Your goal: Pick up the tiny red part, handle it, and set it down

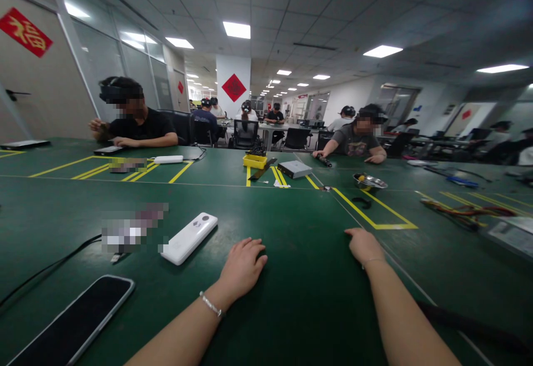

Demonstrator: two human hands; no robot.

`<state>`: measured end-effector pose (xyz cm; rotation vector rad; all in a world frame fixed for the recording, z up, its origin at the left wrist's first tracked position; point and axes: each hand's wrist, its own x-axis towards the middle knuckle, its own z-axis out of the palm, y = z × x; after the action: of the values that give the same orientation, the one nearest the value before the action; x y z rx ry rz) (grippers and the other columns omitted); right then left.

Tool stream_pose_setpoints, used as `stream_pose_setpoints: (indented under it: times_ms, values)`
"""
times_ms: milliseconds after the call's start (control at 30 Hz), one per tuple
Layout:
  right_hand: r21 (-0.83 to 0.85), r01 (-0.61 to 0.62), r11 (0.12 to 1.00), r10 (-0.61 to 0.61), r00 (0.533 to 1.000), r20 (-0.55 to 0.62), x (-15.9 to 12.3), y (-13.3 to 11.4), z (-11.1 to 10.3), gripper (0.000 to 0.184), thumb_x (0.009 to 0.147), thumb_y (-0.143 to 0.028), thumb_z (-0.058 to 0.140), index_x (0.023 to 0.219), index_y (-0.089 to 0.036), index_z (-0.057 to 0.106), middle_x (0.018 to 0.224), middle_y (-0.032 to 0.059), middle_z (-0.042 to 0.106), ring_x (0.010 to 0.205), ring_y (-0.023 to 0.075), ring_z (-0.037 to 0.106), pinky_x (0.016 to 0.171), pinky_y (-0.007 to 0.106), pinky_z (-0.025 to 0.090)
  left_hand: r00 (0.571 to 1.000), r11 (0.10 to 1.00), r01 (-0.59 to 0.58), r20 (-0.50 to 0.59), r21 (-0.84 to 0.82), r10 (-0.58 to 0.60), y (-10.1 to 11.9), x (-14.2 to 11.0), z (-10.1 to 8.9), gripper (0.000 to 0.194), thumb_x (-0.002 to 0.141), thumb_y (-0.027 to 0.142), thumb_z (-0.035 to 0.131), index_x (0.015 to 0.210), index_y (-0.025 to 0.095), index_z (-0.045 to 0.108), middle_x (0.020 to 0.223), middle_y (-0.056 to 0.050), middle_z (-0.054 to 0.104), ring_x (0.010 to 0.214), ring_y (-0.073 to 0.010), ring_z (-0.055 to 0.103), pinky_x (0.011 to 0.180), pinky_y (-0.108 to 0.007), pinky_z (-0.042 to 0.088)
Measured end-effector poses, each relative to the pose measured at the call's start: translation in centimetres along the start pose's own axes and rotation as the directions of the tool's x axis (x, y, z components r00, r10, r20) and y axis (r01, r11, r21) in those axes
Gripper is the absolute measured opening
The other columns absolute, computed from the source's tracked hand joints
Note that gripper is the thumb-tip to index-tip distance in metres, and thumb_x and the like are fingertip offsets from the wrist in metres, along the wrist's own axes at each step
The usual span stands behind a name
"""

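The white power bank (189, 239) is lying flat on the green worktop (291, 310), its long axis running diagonally: one end is pointing towards the near left, the other towards the far right. The far-right end is bearing a round grey spot, with small dark markings just beside it. The body is showing a glossy white upper face, rounded corners and smooth sides; a pixelated patch is covering a little of its near-left end.

The power bank is sitting on the left part of the worktop, well short of the far edge. It is lying to the left of the left hand (245, 267), near the fingers but apart from them, and well apart from the right hand (366, 248).

The left hand is resting palm down, its fingers open and slightly bent, pointing away from the wearer. The right hand is reaching onto the worktop with one finger pointing left; the other fingers are hiding beneath it, so how far they are closing cannot be told.

A dark-screened phone (75, 321) is lying nearer and further left, and a black cable (45, 269) is running in from the left edge of the view towards another pixelated patch beside the power bank.
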<state>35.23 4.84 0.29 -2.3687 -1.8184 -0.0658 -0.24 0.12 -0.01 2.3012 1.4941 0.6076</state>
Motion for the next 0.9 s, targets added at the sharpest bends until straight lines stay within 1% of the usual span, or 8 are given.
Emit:
stream_pose_setpoints:
  times_ms: [200, 333, 467, 600, 767, 900]
  values:
    - [0.048, -0.032, 0.998, 0.032, 0.999, 0.005, 0.1, -1.6, 0.1, 0.031, 0.075, -0.019, 0.037, 0.095, -0.019, 0.061, 0.099, 0.0099, 0.061, 0.088, 0.0217, 0.055, 0.071, 0.032, 0.042, 1.000, 1.000, -0.021, -0.010, 0.012, 0.021, -0.2, 0.0, 0.2, 0.033, 0.079, 0.035, 0.041, 0.108, 0.025, 0.054, 0.125, -0.002, 0.046, 0.120, -0.0224, 0.033, 0.099, -0.042, 0.024]
    - [0.075, -0.022, 0.997, 0.025, 0.999, -0.036, -0.2, -2.0, 0.0, 0.030, 0.078, -0.026, 0.034, 0.094, -0.021, 0.060, 0.096, 0.0088, 0.062, 0.087, 0.0220, 0.055, 0.069, 0.032, 0.041, 1.000, 1.000, -0.017, -0.018, 0.013, 0.017, -0.2, 0.0, 0.2, 0.033, 0.077, 0.034, 0.044, 0.107, 0.025, 0.053, 0.125, -0.002, 0.047, 0.119, -0.0220, 0.034, 0.098, -0.042, 0.025]
    - [0.092, -0.071, 0.993, 0.078, 0.995, -0.067, -0.2, -1.9, 0.0, 0.033, 0.080, -0.032, 0.031, 0.098, -0.024, 0.057, 0.091, 0.0085, 0.063, 0.085, 0.0228, 0.055, 0.067, 0.033, 0.040, 1.000, 1.000, -0.005, -0.001, 0.002, 0.005, -0.1, 0.0, 0.2, 0.033, 0.078, 0.034, 0.043, 0.108, 0.025, 0.053, 0.126, -0.002, 0.046, 0.120, -0.0225, 0.033, 0.099, -0.043, 0.024]
    - [0.113, -0.096, 0.989, 0.106, 0.991, -0.079, 0.0, -1.7, 0.4, 0.034, 0.081, -0.033, 0.030, 0.100, -0.020, 0.056, 0.090, 0.0102, 0.062, 0.084, 0.0217, 0.056, 0.069, 0.033, 0.040, 1.000, 1.000, -0.004, 0.003, 0.002, 0.004, -0.1, 0.0, 0.2, 0.034, 0.078, 0.034, 0.043, 0.108, 0.024, 0.053, 0.126, -0.002, 0.046, 0.120, -0.0225, 0.032, 0.099, -0.042, 0.023]
    - [0.153, -0.091, 0.984, 0.097, 0.995, -0.027, -0.1, -1.8, 0.4, 0.032, 0.080, -0.033, 0.033, 0.099, -0.021, 0.056, 0.097, 0.0090, 0.061, 0.088, 0.0214, 0.055, 0.072, 0.032, 0.041, 1.000, 1.000, -0.004, -0.002, 0.000, 0.004, -0.1, 0.0, 0.2, 0.033, 0.078, 0.033, 0.042, 0.108, 0.025, 0.053, 0.126, -0.002, 0.046, 0.120, -0.0223, 0.032, 0.099, -0.042, 0.022]
    - [0.170, -0.076, 0.983, 0.090, 0.993, -0.075, -0.5, -2.7, -0.3, 0.033, 0.081, -0.032, 0.031, 0.102, -0.020, 0.054, 0.096, 0.0099, 0.061, 0.088, 0.0217, 0.055, 0.070, 0.032, 0.041, 1.000, 1.000, -0.007, -0.003, -0.001, 0.007, -0.3, -0.1, 0.3, 0.033, 0.078, 0.034, 0.043, 0.108, 0.025, 0.053, 0.126, -0.002, 0.046, 0.120, -0.0219, 0.032, 0.099, -0.042, 0.023]
